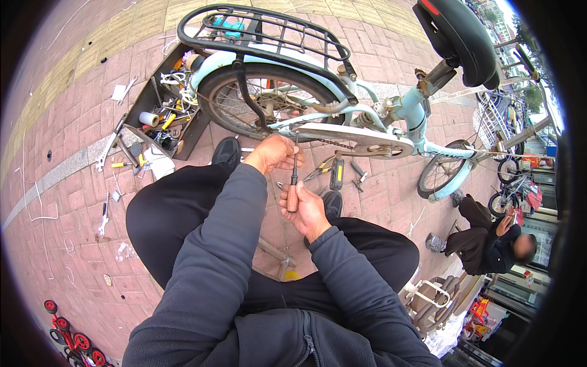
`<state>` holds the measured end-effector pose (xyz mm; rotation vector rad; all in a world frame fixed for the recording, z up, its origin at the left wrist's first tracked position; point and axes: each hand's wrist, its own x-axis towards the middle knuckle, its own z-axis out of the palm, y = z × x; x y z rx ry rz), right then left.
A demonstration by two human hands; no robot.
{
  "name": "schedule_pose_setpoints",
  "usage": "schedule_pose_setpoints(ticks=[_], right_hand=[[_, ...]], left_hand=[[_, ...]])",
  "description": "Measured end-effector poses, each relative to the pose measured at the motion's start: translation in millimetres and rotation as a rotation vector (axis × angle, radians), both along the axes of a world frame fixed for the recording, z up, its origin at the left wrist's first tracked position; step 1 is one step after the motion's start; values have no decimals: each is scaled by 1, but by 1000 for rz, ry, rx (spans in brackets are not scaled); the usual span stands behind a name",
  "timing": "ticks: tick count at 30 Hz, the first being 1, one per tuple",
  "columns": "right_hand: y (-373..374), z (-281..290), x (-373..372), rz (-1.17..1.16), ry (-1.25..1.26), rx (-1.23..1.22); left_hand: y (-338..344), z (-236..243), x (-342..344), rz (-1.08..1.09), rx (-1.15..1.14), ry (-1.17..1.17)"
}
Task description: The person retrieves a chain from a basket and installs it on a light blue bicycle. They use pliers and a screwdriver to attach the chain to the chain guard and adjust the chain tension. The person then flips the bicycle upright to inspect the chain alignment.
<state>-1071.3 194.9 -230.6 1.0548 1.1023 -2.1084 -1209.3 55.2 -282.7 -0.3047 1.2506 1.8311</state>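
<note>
My right hand (pixel 307 213) is closed round the reddish-brown handle of a screwdriver (pixel 293 189), whose dark shaft points up and away from me. Fingers pinched, my left hand (pixel 273 154) is beside the upper shaft, near the rear hub. What lies in that pinch is too small to make out. Just beyond both hands stands a light blue bicycle (pixel 413 107) with its rear wheel (pixel 269 98) at the left. A white chain guard (pixel 348 136) runs right from the hub, and some chain shows under it.
An open toolbox (pixel 194 131) full of tools stands left of the rear wheel. Wrenches (pixel 113 144) and a hammer (pixel 359 174) lie on the brick paving. Between my feet and the bicycle are pliers (pixel 321 166) and a black-yellow tool (pixel 337 174). A person (pixel 495 238) sits at the right.
</note>
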Motion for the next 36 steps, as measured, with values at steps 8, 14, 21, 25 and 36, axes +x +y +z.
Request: schedule_pose_setpoints(ticks=[8, 14, 21, 25, 36], right_hand=[[-17, -9, 10, 38, 91, 407], [-6, -8, 11, -140, 6, -83], [-18, -10, 16, -91, 100, 204], [-15, -9, 17, -222, 39, -46], [-24, -8, 25, -373, 15, -136]], left_hand=[[14, 3, -1, -43, -400, 281], [2, 0, 0, 14, -31, -6], [12, 11, 1, 53, -394, 282], [15, 14, 0, 121, -354, 263], [21, 8, 0, 194, -363, 265]])
